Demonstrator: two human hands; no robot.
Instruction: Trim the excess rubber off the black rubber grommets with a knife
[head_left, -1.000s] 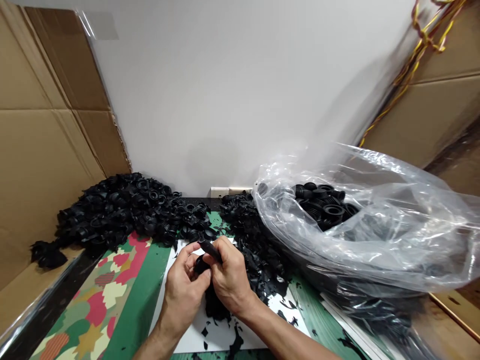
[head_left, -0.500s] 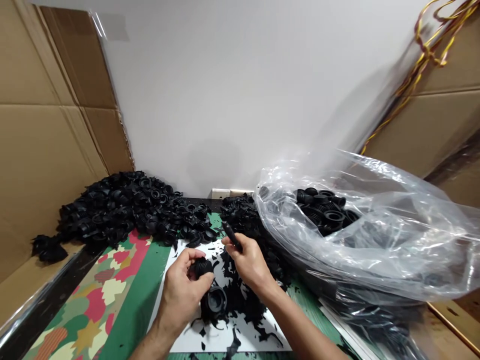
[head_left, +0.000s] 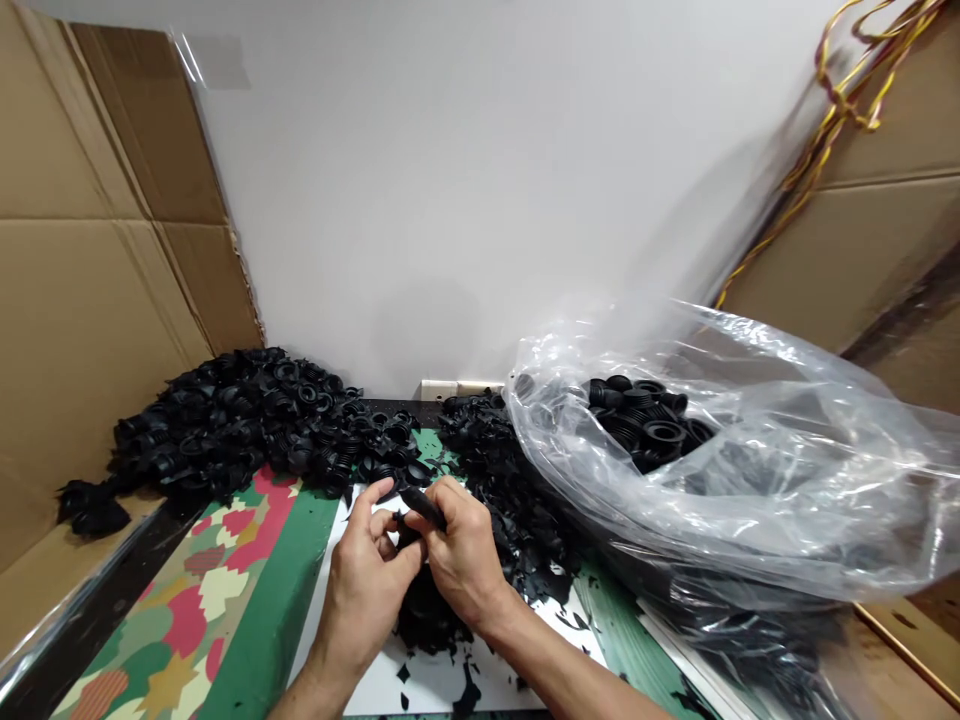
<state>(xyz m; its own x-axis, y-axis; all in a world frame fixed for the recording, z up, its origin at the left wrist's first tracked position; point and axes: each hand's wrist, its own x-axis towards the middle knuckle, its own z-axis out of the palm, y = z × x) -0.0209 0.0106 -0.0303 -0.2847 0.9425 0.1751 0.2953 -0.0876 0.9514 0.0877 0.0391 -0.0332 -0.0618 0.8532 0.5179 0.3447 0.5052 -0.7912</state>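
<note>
Sagging across the right of the bench, a clear plastic bag (head_left: pixel 750 480) holds black ribbed rubber bellows (head_left: pixel 645 420), while a heap of similar bellows (head_left: pixel 247 425) lies to the left against cardboard sheets (head_left: pixel 97 300). Black rubber trimmings (head_left: pixel 424 620) litter a white sheet (head_left: pixel 442 690) on a camouflage-printed mat (head_left: pixel 180 620). Above the sheet, the left hand (head_left: pixel 364 600) pinches a small black bellows (head_left: pixel 406 532) between thumb and fingers, while the right hand (head_left: pixel 461 560) pinches a slim dark tool (head_left: pixel 422 507) just beside it.
</note>
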